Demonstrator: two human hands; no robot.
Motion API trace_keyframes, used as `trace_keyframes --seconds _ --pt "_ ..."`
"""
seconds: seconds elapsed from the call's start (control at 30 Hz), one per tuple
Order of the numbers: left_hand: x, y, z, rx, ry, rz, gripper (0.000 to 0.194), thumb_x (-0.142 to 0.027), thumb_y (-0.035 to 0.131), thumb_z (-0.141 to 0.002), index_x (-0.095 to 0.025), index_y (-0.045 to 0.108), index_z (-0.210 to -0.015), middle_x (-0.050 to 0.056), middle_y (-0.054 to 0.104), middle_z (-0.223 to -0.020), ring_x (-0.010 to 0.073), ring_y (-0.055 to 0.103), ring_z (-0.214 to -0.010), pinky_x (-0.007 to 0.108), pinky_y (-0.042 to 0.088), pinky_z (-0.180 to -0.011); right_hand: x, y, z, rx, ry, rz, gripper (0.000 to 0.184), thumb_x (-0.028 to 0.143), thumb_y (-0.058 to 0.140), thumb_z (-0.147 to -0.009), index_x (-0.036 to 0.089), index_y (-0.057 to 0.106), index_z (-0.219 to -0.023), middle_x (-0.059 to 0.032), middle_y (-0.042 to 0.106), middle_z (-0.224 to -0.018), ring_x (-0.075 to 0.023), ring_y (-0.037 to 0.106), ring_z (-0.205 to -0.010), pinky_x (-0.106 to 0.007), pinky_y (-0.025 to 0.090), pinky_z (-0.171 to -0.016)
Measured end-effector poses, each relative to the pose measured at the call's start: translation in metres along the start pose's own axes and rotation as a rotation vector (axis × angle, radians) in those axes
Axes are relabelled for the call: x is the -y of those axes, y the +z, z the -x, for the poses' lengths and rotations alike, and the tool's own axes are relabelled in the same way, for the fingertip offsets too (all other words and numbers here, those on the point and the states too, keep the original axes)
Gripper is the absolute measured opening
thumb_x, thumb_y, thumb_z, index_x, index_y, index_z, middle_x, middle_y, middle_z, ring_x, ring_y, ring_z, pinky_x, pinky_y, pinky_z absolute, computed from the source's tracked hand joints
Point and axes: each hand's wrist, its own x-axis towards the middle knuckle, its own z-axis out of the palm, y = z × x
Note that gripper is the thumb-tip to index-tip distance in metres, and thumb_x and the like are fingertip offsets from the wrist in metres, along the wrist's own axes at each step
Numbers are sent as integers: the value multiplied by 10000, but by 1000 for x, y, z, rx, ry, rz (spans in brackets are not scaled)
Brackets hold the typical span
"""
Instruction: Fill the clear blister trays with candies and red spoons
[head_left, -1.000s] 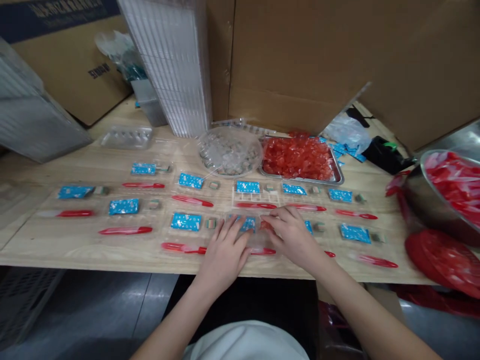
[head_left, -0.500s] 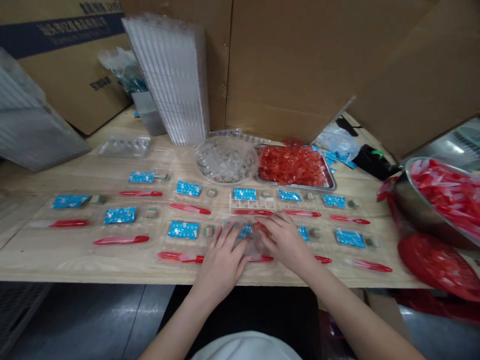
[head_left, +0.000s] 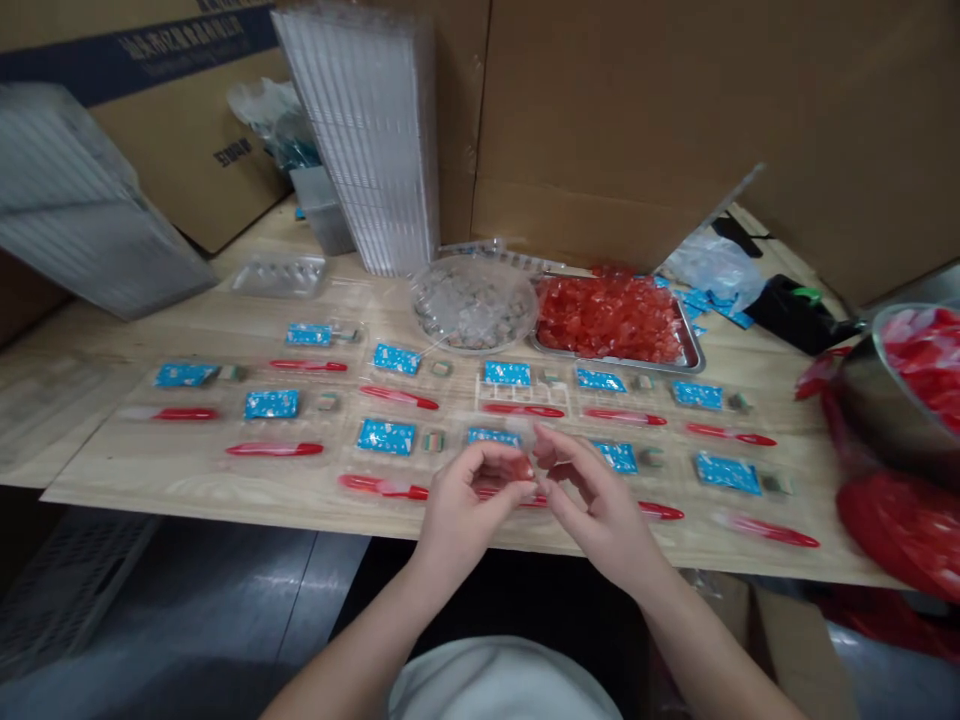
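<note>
I have a red piece [head_left: 526, 468] pinched in my left grip [head_left: 461, 503]; my right grip [head_left: 606, 505], I can't tell; red lumps [head_left: 611, 318] fill the tray [head_left: 696, 352].

Along the front left edge of the worktop [head_left: 165, 480], a bare strip leaves passage. Filled clear trays [head_left: 390, 466] crowd the middle; the tall tray stack [head_left: 367, 140] and cardboard wall [head_left: 600, 130] block the back, the metal bowl [head_left: 862, 395] the right.
</note>
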Motion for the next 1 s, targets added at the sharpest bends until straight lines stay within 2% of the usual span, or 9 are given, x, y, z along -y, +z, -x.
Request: trace_keyframes --seconds 0.17,0.27,0.37,0.43,0.53,0.63,0.8,0.93,1.0 --pt "7 2 6 -144 307 -494 390 -55 604 -743 -250 590 -1081 3 671 -946 165 639 -864 331 518 -814 0 17 5 -80 134 -147 205 222 585 -807 218 576 -1013 -51 643 -974 -158 640 -813 -290 560 -698" --pt "8 -1 8 -109 390 -595 432 -108 597 -789 -267 530 -1184 7 672 -973 169 635 -885 339 517 -830 -6 13 3 -105 137 -181 116 243 581 -814 207 584 -924 -40 674 -882 -160 660 -769 -278 566 -654" --pt "11 -9 11 -34 451 -710 466 -181 574 -840 -241 440 -1283 50 639 -1130 197 581 -1059 381 467 -932 -15 -11 -3 -182 46 82 109 254 572 -838 210 625 -922 -48 695 -895 -174 661 -792 -297 555 -677" --pt "16 -15 12 0 479 -839 357 -183 529 -869 -227 499 -1221 61 614 -1193 217 526 -1151 431 405 -997 -18 -28 -12 -199 -81 341 117 238 566 -849 215 647 -931 -49 702 -908 -185 651 -826 -329 539 -737" --pt "26 -20 13 91 481 -988 194 -171 502 -880 -234 606 -1031 33 644 -1145 232 523 -1156 487 343 -1027 -21 -36 -27 4 -279 580 125 187 541 -864 206 655 -910 -46 705 -881 -191 634 -843 -347 518 -785" --pt "33 -19 13 151 473 -1038 179 -168 522 -869 -234 615 -1007 19 644 -1152 235 513 -1162 494 331 -1026 -24 -24 -38 155 -356 708 129 154 523 -869 176 645 -904 -57 694 -843 -196 617 -834 -341 514 -769" --pt "34 -15 9 138 493 -1056 181 -156 541 -856 -240 626 -991 13 649 -1131 237 513 -1135 457 390 -968 -34 -5 -35 174 -379 834 110 148 530 -862 167 627 -912 -65 680 -836 -207 592 -884 -349 493 -795" --pt "33 -16 7 132 521 -1030 164 -169 531 -864 -238 634 -972 16 657 -1104 240 529 -1097 440 426 -925 -39 -20 -47 216 -414 773 124 156 556 -840 199 627 -932 -56 680 -884 -207 583 -967 -338 487 -823" --pt "34 -15 6 125 529 -1020 172 -173 527 -867 -239 630 -987 17 655 -1109 242 533 -1094 443 433 -922 -45 -39 -72 126 -376 751 144 197 542 -851 207 626 -968 -64 665 -960 -209 579 -963 -350 486 -824"
